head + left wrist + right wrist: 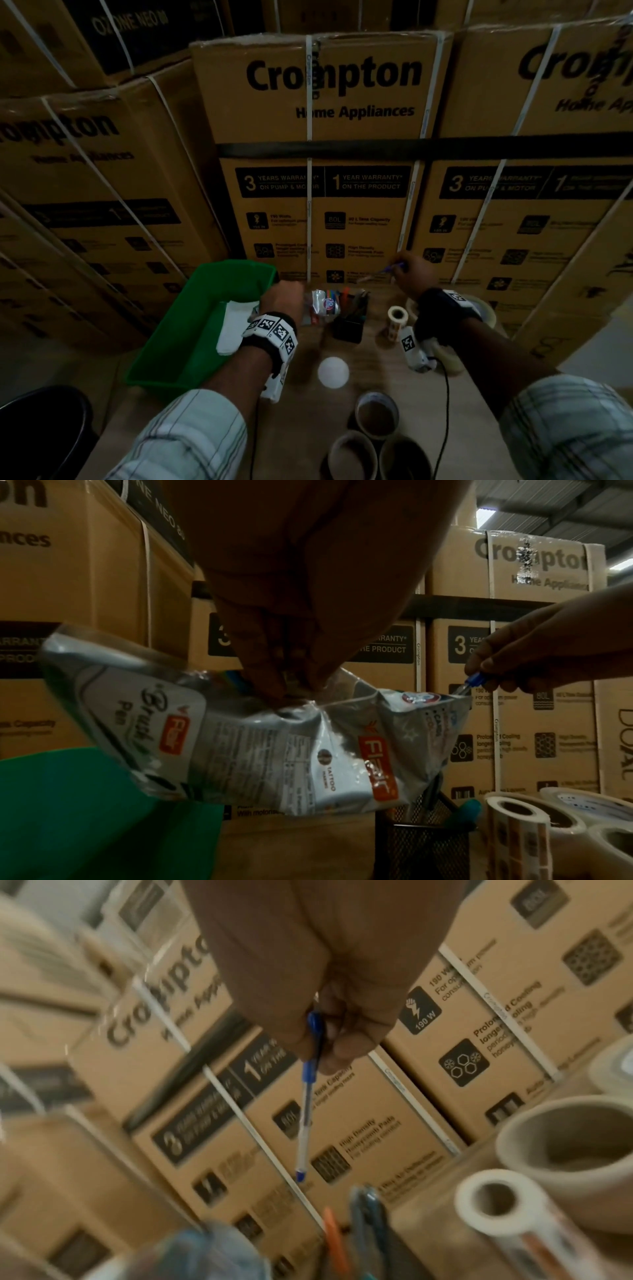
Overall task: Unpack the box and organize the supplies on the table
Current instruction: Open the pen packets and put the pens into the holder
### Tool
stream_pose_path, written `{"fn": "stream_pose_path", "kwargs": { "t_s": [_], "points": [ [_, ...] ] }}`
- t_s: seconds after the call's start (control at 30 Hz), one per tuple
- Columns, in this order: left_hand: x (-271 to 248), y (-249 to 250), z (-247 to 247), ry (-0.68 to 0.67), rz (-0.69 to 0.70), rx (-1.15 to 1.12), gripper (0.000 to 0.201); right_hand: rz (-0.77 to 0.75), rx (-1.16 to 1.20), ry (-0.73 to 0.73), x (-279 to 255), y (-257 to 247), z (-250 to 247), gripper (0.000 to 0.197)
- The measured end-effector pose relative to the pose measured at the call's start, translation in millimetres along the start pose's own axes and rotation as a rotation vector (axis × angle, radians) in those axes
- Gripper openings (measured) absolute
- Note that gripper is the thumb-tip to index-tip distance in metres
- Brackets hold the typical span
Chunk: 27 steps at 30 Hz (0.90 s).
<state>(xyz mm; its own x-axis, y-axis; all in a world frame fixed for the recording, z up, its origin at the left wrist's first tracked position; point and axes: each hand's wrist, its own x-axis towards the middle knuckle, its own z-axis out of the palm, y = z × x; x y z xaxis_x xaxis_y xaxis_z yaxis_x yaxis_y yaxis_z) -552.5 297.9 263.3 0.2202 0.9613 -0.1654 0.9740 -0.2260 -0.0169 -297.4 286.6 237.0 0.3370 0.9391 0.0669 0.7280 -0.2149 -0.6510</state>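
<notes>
My left hand (281, 301) pinches the top of a crinkled plastic pen packet (274, 739) printed "Flair", held above the table just left of the black mesh pen holder (349, 323). Coloured pens show inside the pen packet (325, 303) in the head view. My right hand (409, 270) is raised to the right of the packet and pinches a clear pen with blue cap (308, 1096) by its capped end, tip pointing down. The same pen (467, 687) shows at the packet's open edge. The holder (424, 842) has a few pens in it.
A green tray (164, 342) with white paper lies at left. A label roll (397, 322), tape rolls (376, 413) and a white round lid (333, 372) sit on the brown table (301, 428). Stacked cardboard cartons (325, 154) wall the back.
</notes>
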Motion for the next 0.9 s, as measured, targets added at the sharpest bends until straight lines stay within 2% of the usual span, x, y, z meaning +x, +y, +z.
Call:
{"fn": "stream_pose_path", "kwargs": {
  "t_s": [0.1, 0.2, 0.33, 0.43, 0.5, 0.63, 0.7, 0.8, 0.9],
  "points": [
    [1.4, 1.6, 3.1, -0.003, -0.002, 0.002, 0.033, -0.005, -0.103, -0.116, -3.1, -0.1, 16.6, 0.019],
    [2.8, 1.1, 4.0, 0.01, -0.003, -0.008, 0.033, -0.017, -0.145, -0.173, -7.1, -2.3, 36.0, 0.019],
    [3.6, -0.3, 5.7, 0.023, -0.01, 0.006, 0.03, -0.006, -0.242, -0.272, -9.7, -7.4, 52.2, 0.039],
    [4.6, 0.0, 7.7, 0.029, -0.014, 0.01, 0.03, -0.056, -0.247, -0.243, -13.0, -11.7, 56.0, 0.038],
    [5.2, 0.3, 8.2, 0.031, -0.015, 0.015, 0.028, -0.111, -0.175, -0.251, -17.6, -18.5, 55.7, 0.028],
    [7.1, 1.9, 6.2, 0.029, -0.012, 0.004, 0.029, -0.259, -0.044, -0.48, -32.9, -34.6, 52.1, 0.023],
    [8.4, 2.7, 4.6, 0.042, -0.007, -0.008, 0.031, -0.227, 0.068, -0.569, -38.4, -40.1, 51.3, 0.026],
    [9.4, 3.4, 4.3, 0.061, 0.005, -0.022, 0.03, -0.138, 0.177, -0.551, -38.9, -45.1, 54.7, 0.034],
    [10.9, 3.1, 4.7, 0.076, 0.021, -0.055, 0.029, -0.073, 0.354, -0.458, -33.9, -44.8, 60.8, 0.017]
  ]
}}
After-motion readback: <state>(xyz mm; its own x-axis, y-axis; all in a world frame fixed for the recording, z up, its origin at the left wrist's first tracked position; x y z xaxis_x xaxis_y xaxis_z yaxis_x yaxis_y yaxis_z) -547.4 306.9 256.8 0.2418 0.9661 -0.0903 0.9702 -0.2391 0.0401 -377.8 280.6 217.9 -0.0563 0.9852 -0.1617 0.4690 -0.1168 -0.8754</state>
